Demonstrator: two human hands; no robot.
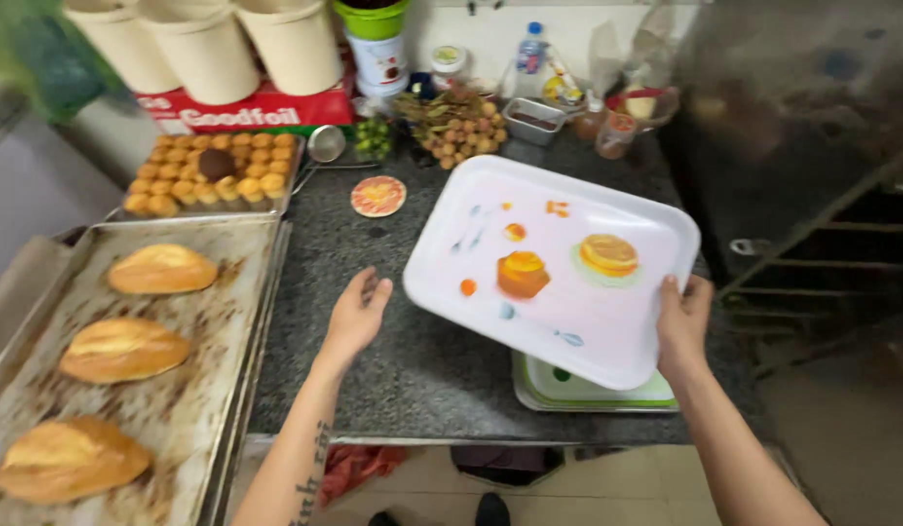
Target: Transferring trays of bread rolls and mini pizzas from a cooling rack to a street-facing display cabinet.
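My right hand (682, 324) grips the near right edge of a white rectangular tray (588, 317) printed with pictures of orange food, and holds it tilted above the counter. My left hand (359, 312) hovers open over the dark speckled counter (413, 360), just left of the tray's near left corner, holding nothing. Beneath the lifted tray lies a stack of other trays (588, 392) with a green and white rim. To the left, a worn metal baking sheet (198, 390) carries three golden bread loaves (125, 349).
Behind the baking sheet sits a tray of small round cakes (213, 173). Along the back stand white buckets (213, 49), a red box (252, 109), a green lidded container (376, 44), a pile of small brown fruits (456, 127), a bottle (530, 47) and jars. A round coaster (377, 196) lies on the counter.
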